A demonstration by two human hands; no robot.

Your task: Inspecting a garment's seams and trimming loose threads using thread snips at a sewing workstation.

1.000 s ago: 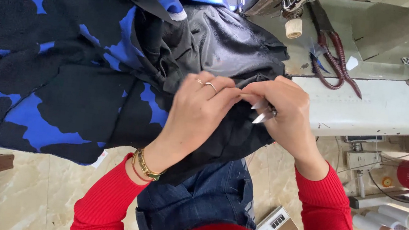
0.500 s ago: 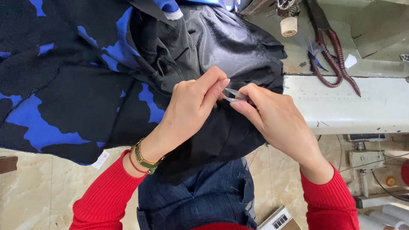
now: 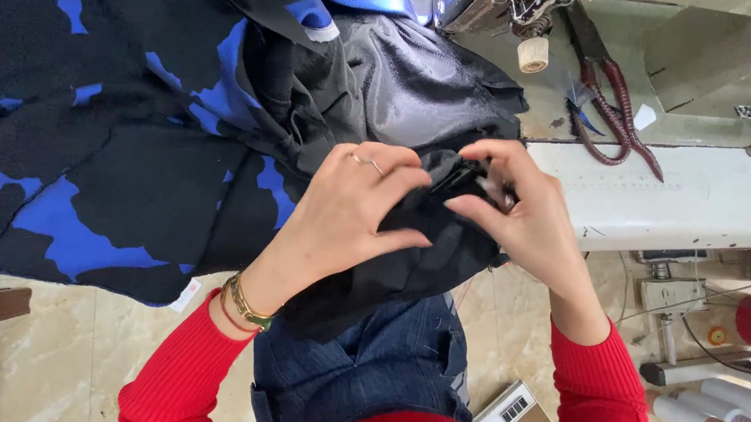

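Left hand [image 3: 353,204]: pinching black cloth [image 3: 409,242].
Right hand [image 3: 522,216]: closed on cloth fold; small item at fingertips unclear.
Scissors [image 3: 610,110]: blades partly hidden.

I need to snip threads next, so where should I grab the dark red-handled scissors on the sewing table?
Take the scissors by the looped handles, which point toward the table's near edge. Come from the right hand side; the blades aim away toward the machine.

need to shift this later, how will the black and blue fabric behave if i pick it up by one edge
The black and blue fabric probably goes floppy: it already drapes in folds and bunches in the left hand. It spreads wide, so it would likely sag and drag. Its shiny lining may be slippery.
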